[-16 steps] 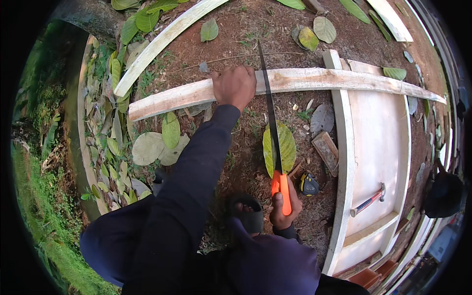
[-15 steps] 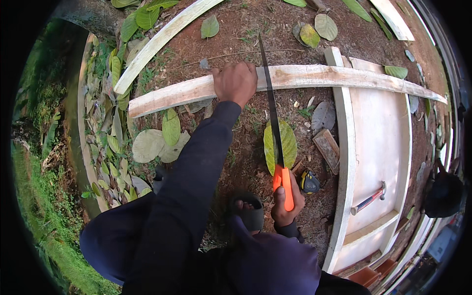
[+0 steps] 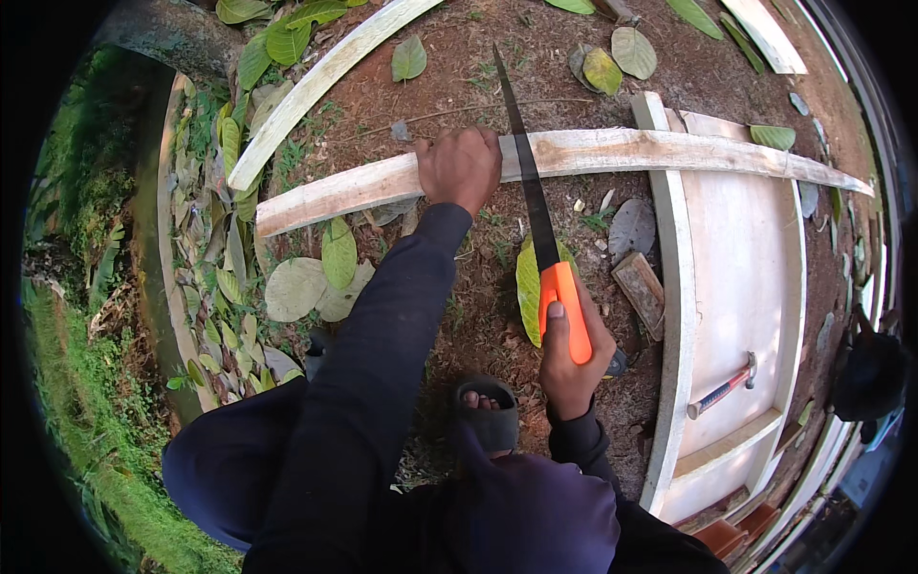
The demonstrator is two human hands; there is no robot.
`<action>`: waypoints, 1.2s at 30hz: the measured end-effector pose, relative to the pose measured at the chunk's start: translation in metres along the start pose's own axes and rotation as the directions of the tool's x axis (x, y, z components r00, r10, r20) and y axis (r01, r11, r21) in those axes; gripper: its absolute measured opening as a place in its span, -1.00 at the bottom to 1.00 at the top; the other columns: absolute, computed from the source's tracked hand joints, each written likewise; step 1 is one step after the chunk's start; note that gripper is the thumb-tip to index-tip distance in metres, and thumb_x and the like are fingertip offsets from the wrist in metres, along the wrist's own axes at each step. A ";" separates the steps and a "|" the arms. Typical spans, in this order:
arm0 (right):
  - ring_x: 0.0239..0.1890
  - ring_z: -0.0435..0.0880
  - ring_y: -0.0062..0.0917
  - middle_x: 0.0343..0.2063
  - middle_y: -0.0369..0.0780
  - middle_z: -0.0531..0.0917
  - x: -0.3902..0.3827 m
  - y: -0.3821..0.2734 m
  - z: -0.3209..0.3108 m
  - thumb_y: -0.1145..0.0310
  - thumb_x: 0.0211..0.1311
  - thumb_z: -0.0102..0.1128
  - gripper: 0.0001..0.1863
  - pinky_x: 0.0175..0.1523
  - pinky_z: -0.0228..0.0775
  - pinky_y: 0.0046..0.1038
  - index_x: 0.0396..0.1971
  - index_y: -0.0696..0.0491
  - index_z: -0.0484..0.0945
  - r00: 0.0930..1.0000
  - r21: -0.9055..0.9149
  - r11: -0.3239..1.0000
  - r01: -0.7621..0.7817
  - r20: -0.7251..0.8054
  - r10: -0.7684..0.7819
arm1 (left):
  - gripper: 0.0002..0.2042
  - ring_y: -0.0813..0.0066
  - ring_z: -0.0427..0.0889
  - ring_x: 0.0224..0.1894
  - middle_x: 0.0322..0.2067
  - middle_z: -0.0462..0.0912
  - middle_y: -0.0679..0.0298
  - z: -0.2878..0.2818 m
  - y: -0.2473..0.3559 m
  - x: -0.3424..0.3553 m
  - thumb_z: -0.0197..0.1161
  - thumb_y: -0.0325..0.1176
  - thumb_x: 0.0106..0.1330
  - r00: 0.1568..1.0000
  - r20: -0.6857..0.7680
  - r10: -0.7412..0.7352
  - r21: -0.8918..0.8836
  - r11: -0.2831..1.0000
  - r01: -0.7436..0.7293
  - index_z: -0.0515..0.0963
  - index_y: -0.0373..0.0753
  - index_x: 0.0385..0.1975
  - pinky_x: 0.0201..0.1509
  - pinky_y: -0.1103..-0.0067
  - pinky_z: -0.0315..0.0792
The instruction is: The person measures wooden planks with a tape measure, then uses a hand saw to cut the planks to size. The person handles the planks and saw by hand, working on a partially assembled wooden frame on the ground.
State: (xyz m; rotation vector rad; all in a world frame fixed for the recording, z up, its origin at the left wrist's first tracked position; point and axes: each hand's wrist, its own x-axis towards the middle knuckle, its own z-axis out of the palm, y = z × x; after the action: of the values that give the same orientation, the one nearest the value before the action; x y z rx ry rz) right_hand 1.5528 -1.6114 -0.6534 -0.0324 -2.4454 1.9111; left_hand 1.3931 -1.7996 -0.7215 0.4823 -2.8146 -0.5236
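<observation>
My left hand (image 3: 460, 169) is closed around a long pale wooden board (image 3: 612, 150), pressing it from above left of the blade. With my right hand (image 3: 577, 359) I grip the orange handle of a hand saw (image 3: 532, 182). Its dark blade crosses the board just right of my left hand, and the narrow tip points away from me past the far edge. The board's right part lies across a wooden frame (image 3: 676, 316); its left end extends over the leafy ground. Whether the teeth have cut into the wood cannot be made out.
A hammer (image 3: 721, 386) lies on the frame's pale panel. A tape measure (image 3: 617, 363) is partly hidden behind my right hand. A small wood block (image 3: 639, 295) sits beside the frame. Another board (image 3: 325, 91) lies far left, and my sandalled foot (image 3: 487, 411) is close by.
My right hand has pushed the saw forward and slightly right, so its handle is nearer the board and now covers most of the tape measure. My left hand keeps its hold.
</observation>
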 end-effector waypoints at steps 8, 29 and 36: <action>-0.07 0.78 -0.39 -0.07 0.02 0.77 0.006 0.004 0.002 0.39 0.41 0.20 -0.55 0.09 0.56 -0.41 0.22 0.29 0.55 0.998 -0.053 0.997 0.052 0.033 -0.050 | -0.59 -0.04 0.72 -0.26 -0.41 0.74 -0.03 -0.004 0.000 0.012 -0.02 -0.19 0.44 0.994 0.105 -0.004 0.061 0.998 -0.003 0.70 -0.29 -0.49 0.08 0.15 0.36; -0.33 0.71 -0.51 -0.26 -0.01 0.76 0.065 0.011 0.038 0.36 0.40 0.25 -0.59 -0.14 0.55 -0.43 0.16 0.23 0.59 0.994 -0.061 0.993 0.101 -0.039 -0.104 | -0.60 0.06 0.70 -0.27 -0.47 0.73 0.03 0.003 0.001 0.002 0.02 -0.20 0.43 0.997 0.064 0.033 0.078 0.996 -0.038 0.70 -0.22 -0.56 0.02 0.17 0.33; -0.17 0.84 -0.44 -0.09 -0.01 0.78 -0.055 0.047 -0.028 0.34 0.38 0.25 -0.48 -0.01 0.63 -0.42 0.27 0.27 0.51 0.990 -0.159 0.977 0.141 0.042 -0.137 | -0.56 -0.15 0.73 -0.20 -0.32 0.74 -0.15 -0.011 0.010 0.013 -0.05 -0.16 0.44 0.975 0.210 -0.070 0.042 0.997 0.062 0.72 -0.32 -0.41 0.11 0.03 0.38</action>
State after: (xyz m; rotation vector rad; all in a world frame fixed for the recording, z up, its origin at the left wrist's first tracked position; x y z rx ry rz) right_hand 1.6082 -1.5746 -0.6933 0.1604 -2.5415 1.6672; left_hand 1.3819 -1.7985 -0.7055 0.5592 -3.0243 -0.5708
